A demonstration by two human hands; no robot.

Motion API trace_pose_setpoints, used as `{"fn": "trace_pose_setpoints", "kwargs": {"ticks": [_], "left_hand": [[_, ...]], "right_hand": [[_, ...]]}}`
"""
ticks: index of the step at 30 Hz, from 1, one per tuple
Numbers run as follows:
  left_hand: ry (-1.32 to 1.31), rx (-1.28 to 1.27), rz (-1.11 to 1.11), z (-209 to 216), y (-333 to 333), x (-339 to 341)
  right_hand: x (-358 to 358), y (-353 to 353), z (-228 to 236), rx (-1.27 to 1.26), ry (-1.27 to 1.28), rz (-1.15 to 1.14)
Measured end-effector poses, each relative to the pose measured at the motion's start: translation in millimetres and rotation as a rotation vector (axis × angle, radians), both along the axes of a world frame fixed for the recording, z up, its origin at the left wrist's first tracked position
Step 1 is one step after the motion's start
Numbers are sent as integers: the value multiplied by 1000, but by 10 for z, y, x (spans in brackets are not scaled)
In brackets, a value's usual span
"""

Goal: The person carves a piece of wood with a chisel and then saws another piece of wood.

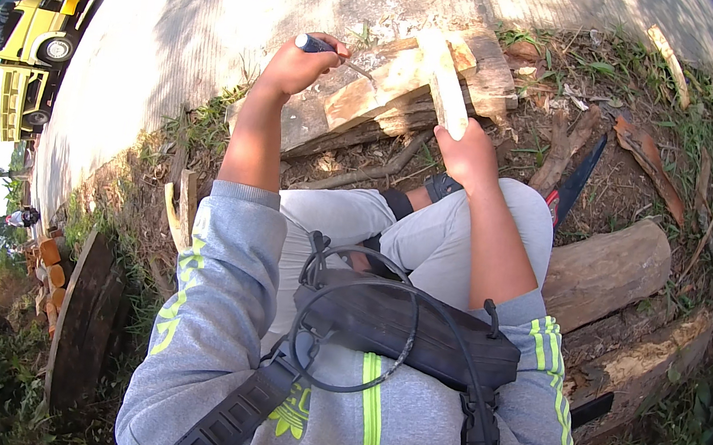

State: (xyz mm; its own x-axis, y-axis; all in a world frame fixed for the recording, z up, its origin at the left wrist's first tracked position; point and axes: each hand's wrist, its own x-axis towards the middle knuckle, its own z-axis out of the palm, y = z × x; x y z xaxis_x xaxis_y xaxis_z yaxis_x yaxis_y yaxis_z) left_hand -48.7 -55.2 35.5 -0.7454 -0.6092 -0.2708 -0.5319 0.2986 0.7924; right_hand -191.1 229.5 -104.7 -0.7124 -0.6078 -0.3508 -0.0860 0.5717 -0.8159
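My left hand (pixel 296 69) is closed around the dark handle of a screwdriver (pixel 315 44). The thin metal shaft slants down to the right, and its tip is at the top face of a pale split piece of wood (pixel 349 106); contact is hard to judge. My right hand (pixel 468 154) grips the near end of a pale, flat wooden stick (pixel 446 90). The stick's far end reaches up over the right part of the split wood, brightly lit by the sun. Beneath that wood lies a rough, weathered slab (pixel 297 129).
A saw with a red and black handle (pixel 565 200) lies right of my knee. Logs (pixel 607 269) are at my right, with bark pieces (pixel 647 166) farther out. A dark plank (pixel 85 317) stands at left. A yellow truck (pixel 48 2) is on the concrete road (pixel 190 48).
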Motion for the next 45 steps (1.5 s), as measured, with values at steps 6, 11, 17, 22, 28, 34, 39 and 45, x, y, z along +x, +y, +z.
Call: {"fn": "trace_pose_setpoints", "kwargs": {"ticks": [6, 11, 17, 22, 28, 34, 39, 45], "left_hand": [[-17, -34, 19, 32, 2, -192], [-170, -200, 16, -23, 37, -289], [-289, -294, -85, 101, 487, -436], [-344, -476, -117, -53, 598, -421], [-293, -435, -178, 73, 535, -500], [-334, -483, -183, -61, 464, -553], [-422, -532, -280, -26, 611, -722], [-634, -813, -797, -297, 1010, -1032]], "right_hand": [[0, -15, -10, 7, 5, 21], [14, -11, 169, 74, -5, 69], [152, 75, 1005, -493, 143, -38], [242, 53, 1273, -458, 340, 91], [315, 119, 1273, -403, 363, 80], [361, 170, 1190, -382, 287, 41], [319, 158, 565, -491, 77, -154], [-94, 208, 96, -134, -155, -40]]}}
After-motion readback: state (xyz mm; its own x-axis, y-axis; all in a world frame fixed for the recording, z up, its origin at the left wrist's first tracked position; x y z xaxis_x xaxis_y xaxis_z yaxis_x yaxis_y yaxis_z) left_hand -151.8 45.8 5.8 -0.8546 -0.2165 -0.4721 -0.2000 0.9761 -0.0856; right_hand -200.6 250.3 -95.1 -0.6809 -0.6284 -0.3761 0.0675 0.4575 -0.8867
